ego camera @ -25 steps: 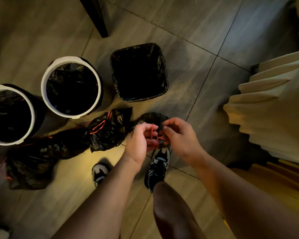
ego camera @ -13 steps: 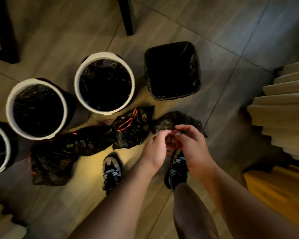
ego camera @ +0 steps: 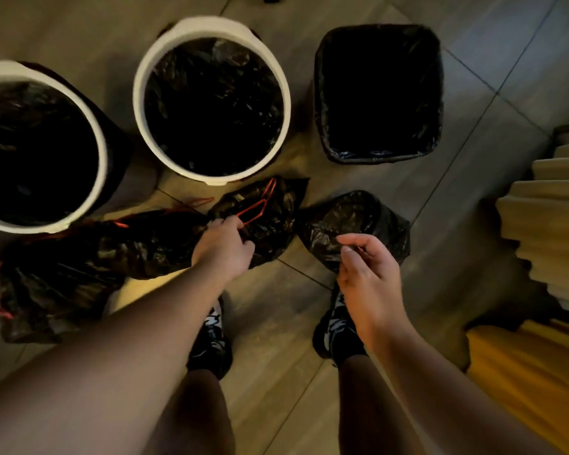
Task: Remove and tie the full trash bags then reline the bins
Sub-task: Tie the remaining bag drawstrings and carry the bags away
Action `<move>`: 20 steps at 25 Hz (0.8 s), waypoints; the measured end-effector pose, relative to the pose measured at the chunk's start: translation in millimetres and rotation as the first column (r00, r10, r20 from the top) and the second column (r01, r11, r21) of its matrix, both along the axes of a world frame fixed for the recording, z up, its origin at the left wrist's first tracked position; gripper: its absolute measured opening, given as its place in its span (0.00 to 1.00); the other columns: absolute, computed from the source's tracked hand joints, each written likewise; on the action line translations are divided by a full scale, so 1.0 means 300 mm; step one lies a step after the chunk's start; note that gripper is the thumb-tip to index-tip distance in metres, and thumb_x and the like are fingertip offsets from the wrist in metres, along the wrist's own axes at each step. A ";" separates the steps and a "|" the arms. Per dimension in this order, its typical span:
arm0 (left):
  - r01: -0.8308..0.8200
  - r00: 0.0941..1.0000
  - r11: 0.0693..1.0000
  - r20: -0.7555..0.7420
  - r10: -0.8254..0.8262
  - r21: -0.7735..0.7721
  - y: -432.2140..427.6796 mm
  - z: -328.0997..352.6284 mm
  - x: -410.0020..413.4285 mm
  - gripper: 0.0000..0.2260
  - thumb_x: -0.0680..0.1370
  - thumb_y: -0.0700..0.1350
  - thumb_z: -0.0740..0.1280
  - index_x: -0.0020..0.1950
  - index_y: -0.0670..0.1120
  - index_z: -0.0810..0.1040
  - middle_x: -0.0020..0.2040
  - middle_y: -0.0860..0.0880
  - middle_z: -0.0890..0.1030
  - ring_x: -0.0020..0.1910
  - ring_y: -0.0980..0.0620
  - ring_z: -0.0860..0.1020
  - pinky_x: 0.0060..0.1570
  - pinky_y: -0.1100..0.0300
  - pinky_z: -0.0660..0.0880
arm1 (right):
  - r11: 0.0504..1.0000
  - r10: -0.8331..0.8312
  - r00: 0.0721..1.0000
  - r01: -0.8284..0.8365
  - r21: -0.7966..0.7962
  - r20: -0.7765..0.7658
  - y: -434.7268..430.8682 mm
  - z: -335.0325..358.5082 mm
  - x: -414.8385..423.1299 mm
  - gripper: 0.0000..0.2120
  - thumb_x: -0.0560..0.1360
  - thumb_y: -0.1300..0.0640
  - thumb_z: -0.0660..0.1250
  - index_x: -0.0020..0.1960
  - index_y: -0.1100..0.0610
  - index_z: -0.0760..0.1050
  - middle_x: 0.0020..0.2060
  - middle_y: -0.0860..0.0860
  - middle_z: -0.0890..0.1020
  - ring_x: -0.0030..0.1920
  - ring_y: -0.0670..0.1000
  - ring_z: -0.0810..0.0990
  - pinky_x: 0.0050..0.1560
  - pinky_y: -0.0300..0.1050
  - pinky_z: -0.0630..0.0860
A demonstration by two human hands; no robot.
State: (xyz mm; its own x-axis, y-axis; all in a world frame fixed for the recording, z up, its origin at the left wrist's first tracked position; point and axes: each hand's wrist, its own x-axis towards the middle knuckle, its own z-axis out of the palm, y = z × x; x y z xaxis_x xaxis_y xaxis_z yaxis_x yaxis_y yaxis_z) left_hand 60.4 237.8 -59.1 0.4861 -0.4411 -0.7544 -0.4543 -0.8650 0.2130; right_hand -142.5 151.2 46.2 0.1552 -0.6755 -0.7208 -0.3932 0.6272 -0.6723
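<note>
Lying just past the right fingertips, a crumpled black plastic trash bag (ego camera: 352,218) sits on the grey tiled floor (ego camera: 473,77). The right hand (ego camera: 370,277) hovers over its near edge with fingers (ego camera: 353,239) loosely curled. A speck of orange shows between thumb and forefinger, but whether they pinch a drawstring cannot be told. The left hand (ego camera: 222,249) reaches a second black plastic bag (ego camera: 276,224), its fingers curled down at the base of that bag's orange drawstring loop (ego camera: 257,206). Motion blur hides whether they grip it. Left of those fingers, two more dark bags (ego camera: 56,284) lie slumped together. Beyond both hands stand two round white-rimmed bins (ego camera: 211,26) and a square black bin (ego camera: 381,157), all with black liners. Under the wrists are black-and-white sneakers (ego camera: 211,339). Right of the right hand hangs a pleated beige curtain (ego camera: 546,218).
</note>
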 end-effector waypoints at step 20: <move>-0.512 0.849 0.744 -0.385 0.363 -0.429 0.124 0.195 0.018 0.11 0.77 0.63 0.63 0.44 0.59 0.79 0.39 0.58 0.84 0.38 0.60 0.82 0.30 0.70 0.73 | 0.986 -0.046 0.982 0.074 0.147 -0.186 -0.063 -0.174 0.103 0.10 0.78 0.68 0.62 0.51 0.61 0.82 0.40 0.57 0.84 0.32 0.50 0.79 0.26 0.38 0.71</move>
State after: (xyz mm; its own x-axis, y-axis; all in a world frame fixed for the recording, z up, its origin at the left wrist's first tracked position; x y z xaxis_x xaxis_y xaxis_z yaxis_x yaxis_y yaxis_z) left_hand 65.7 275.0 -0.6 0.5399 -0.5754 -0.6143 0.0855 -0.6886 0.7201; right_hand -111.7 132.4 -6.0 -0.0246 -0.5596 -0.8284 -0.4585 0.7426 -0.4881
